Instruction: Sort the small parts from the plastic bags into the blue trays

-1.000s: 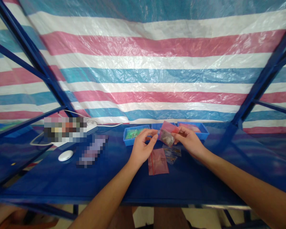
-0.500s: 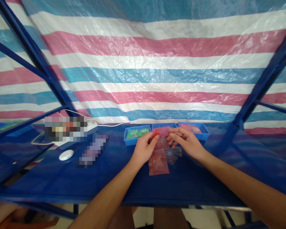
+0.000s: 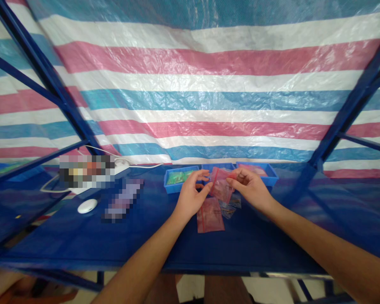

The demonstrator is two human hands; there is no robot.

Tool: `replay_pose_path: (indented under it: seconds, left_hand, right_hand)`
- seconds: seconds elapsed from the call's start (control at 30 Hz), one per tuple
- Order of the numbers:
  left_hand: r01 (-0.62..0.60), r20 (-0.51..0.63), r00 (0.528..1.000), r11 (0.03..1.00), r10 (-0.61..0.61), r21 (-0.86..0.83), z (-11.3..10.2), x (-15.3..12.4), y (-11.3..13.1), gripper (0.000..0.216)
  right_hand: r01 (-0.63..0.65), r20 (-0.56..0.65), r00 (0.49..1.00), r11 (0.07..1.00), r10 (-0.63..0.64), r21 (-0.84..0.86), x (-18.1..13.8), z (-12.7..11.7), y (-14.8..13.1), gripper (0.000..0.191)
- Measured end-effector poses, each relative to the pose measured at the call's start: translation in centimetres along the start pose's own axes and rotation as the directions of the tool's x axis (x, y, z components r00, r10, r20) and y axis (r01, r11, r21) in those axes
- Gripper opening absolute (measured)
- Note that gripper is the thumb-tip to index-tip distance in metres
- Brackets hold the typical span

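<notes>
A pink zip bag (image 3: 221, 185) hangs tilted between my hands, above the table. My right hand (image 3: 251, 188) pinches it by its right edge, thumb against fingers. My left hand (image 3: 191, 194) is open beside the bag's left edge, its thumb and fingers apart; whether the thumb tip touches the plastic I cannot tell. Below lies a second pink zip bag (image 3: 210, 216), flat on the blue table. Small clear bags (image 3: 228, 210) with thin brownish metal pieces lie next to it, partly covered by the held bag.
Along the back stand a blue bin (image 3: 169, 188) with green packets, a middle blue bin (image 3: 217, 165) and a right blue bin (image 3: 274, 179) with pink bags. To the left are a white oval object (image 3: 88, 206), a blurred-out object (image 3: 123, 200) and a white cable (image 3: 145, 166). Blue posts flank the table.
My left hand has let go of the pink bag and spread its fingers. The bag has turned and tilted, now held by my right hand.
</notes>
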State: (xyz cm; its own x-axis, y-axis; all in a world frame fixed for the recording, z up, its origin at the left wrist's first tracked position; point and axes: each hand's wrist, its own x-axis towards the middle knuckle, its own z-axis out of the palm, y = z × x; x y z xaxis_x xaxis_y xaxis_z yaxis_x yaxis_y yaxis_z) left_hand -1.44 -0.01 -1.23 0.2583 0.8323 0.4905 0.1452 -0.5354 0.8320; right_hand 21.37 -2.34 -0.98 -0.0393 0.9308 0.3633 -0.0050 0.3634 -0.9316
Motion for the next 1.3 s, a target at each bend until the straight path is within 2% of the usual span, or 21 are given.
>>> replay_pose_path:
  seconds: [0.07, 0.13, 0.2, 0.27, 0.33, 0.4, 0.47, 0.57, 0.67, 0.77, 0.9, 1.0, 1.1, 1.2, 1.3]
  left_hand:
    - [-0.028, 0.003, 1.0, 0.999, 0.028, 0.031, -0.1, 0.0, 0.1, 0.04]
    - [-0.059, 0.092, 0.994, 0.998, 0.057, 0.024, 0.1, -0.2, 0.4, 0.042]
    - [-0.093, 0.191, 0.978, 0.995, 0.086, 0.027, 0.3, -0.4, 0.8, 0.05]
    - [-0.111, 0.237, 0.967, 0.992, 0.095, 0.054, 0.5, -0.5, 1.0, 0.052]
    - [-0.09, 0.221, 0.973, 0.993, 0.072, 0.072, 0.5, -0.5, 1.0, 0.044]
    - [-0.04, 0.186, 0.982, 0.997, 0.028, 0.063, 0.3, -0.3, 0.8, 0.034]
    - [0.009, 0.15, 0.989, 1.0, -0.013, 0.028, 0.1, -0.2, 0.6, 0.033]
    - [0.056, 0.109, 0.993, 0.995, -0.046, -0.083, 0.1, 0.0, 0.1, 0.034]
    - [0.093, 0.09, 0.993, 0.98, -0.078, -0.175, 0.3, 0.0, -0.2, 0.042]
    - [0.126, 0.127, 0.986, 0.974, -0.104, -0.187, 0.4, -0.1, -0.2, 0.053]
    - [0.136, 0.202, 0.975, 0.971, -0.096, -0.197, 0.4, -0.2, -0.1, 0.059]
    - [0.156, 0.215, 0.971, 0.961, -0.106, -0.23, 0.3, -0.2, 0.0, 0.059]
    - [0.185, 0.218, 0.967, 0.95, -0.131, -0.251, 0.3, -0.1, 0.1, 0.059]
    - [0.189, 0.203, 0.97, 0.945, -0.136, -0.269, 0.4, 0.0, 0.1, 0.061]
    - [0.144, 0.109, 0.987, 0.955, -0.119, -0.261, 0.4, 0.3, -0.3, 0.059]
  right_hand:
    - [0.013, -0.038, 0.999, 1.0, -0.013, 0.012, 0.2, -0.3, 0.2, 0.033]
    - [0.011, -0.033, 0.999, 1.0, -0.011, 0.009, 0.2, -0.2, 0.2, 0.035]
    - [-0.002, 0.032, 0.999, 1.0, 0.001, 0.017, -0.1, 0.2, -0.1, 0.036]
    - [-0.022, 0.145, 0.989, 0.999, 0.016, 0.039, -0.5, 0.7, -0.6, 0.036]
    - [-0.032, 0.239, 0.971, 0.998, 0.018, 0.055, -0.8, 1.1, -1.0, 0.034]
    - [-0.013, 0.26, 0.965, 1.0, 0.005, 0.027, -1.0, 1.2, -1.3, 0.035]
    - [0.031, 0.192, 0.981, 0.997, -0.017, -0.073, -1.1, 0.9, -1.2, 0.036]
    - [0.1, -0.004, 0.994, 0.959, -0.105, -0.264, -0.8, 0.3, -0.9, 0.037]
    - [0.163, -0.074, 0.978, 0.94, -0.193, -0.301, -0.6, -0.1, -0.8, 0.044]
    - [0.179, 0.008, 0.983, 0.954, -0.183, -0.239, -0.7, 0.0, -0.9, 0.05]
    - [0.194, 0.222, 0.964, 0.954, -0.143, -0.229, -0.9, 0.2, -1.1, 0.056]
    - [0.316, 0.306, 0.927, 0.892, -0.217, -0.324, -1.0, 0.2, -1.6, 0.042]
    - [0.404, 0.374, 0.887, 0.847, -0.27, -0.346, -0.9, 0.1, -1.9, 0.026]
    - [0.392, 0.376, 0.891, 0.849, -0.255, -0.355, -0.6, -0.2, -1.8, 0.022]
    - [0.349, 0.287, 0.926, 0.849, -0.246, -0.396, 0.1, -1.1, -1.4, 0.024]
